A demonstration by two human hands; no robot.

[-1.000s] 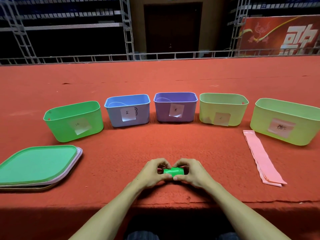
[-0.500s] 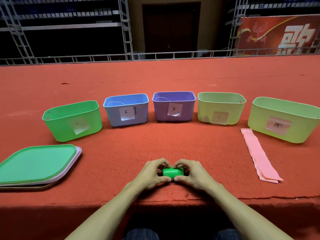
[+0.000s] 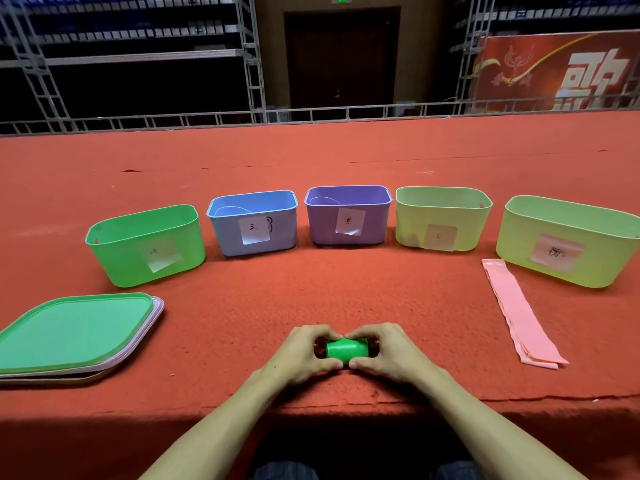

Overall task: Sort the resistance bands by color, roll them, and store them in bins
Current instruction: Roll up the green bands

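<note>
A green resistance band (image 3: pixel 347 349), rolled into a short cylinder, sits near the front edge of the red surface. My left hand (image 3: pixel 301 351) pinches its left end and my right hand (image 3: pixel 389 351) pinches its right end. A flat stack of pink bands (image 3: pixel 516 313) lies at the right. Beyond stand five labelled bins in a row: a green bin (image 3: pixel 114 247), a blue bin (image 3: pixel 221 233), a purple bin (image 3: pixel 318 226), a pale yellow-green bin (image 3: pixel 408 223) and a larger yellow-green bin (image 3: pixel 512 244).
A stack of lids with a green lid (image 3: pixel 72 330) on top lies at the left front. The red carpeted surface (image 3: pixel 311 161) stretches far back to a metal railing. Its front edge runs just below my wrists.
The green roll has grown slightly thicker between my fingers. Both hands stay in the same place on it.
</note>
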